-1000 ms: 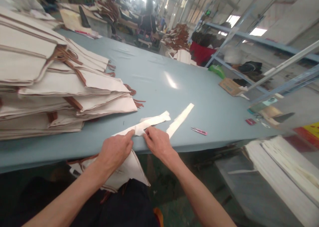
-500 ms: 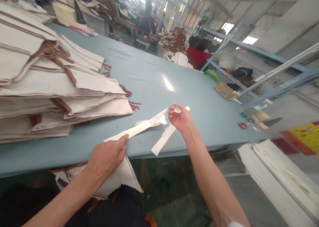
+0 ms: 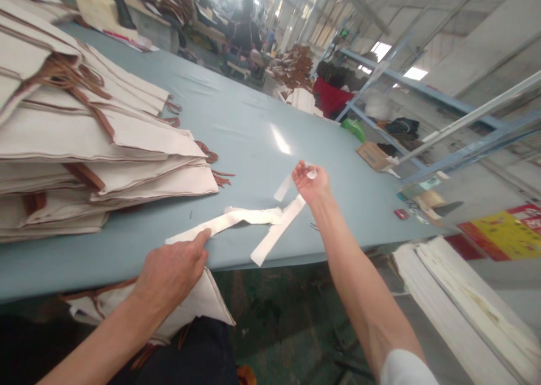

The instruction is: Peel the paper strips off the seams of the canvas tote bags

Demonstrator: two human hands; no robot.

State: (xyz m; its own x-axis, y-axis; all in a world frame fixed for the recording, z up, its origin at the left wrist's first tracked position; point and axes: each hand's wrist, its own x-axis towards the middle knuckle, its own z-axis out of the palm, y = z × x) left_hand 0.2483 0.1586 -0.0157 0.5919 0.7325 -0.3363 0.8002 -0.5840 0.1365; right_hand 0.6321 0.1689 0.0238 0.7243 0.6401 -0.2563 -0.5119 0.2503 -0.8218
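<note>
My left hand (image 3: 175, 272) lies at the table's near edge, its index finger pressing on a long white strip (image 3: 236, 217) and its other fingers curled. Further right, my right hand (image 3: 311, 182) is raised above the table, closed on a thin white paper-like strip (image 3: 283, 189) that hangs from its fingers and curls over the palm. Below it a second white strip (image 3: 274, 235) lies slanting on the table, its far end near the hand. A cream fabric piece with brown edging (image 3: 203, 303) rests on my lap under the left forearm.
Cream fabric pieces with brown ties (image 3: 147, 131) are piled at the left of the blue-green table (image 3: 236, 120). A small red object (image 3: 401, 214) and scissors (image 3: 419, 216) lie at the right. Behind are a metal rack (image 3: 422, 83), a cardboard box (image 3: 373, 155) and a seated person (image 3: 245, 32).
My right hand has moved slightly up and right, with a loose end of thin strip now hanging left of it. The long strip has gone slack onto the table. My left hand still presses it.
</note>
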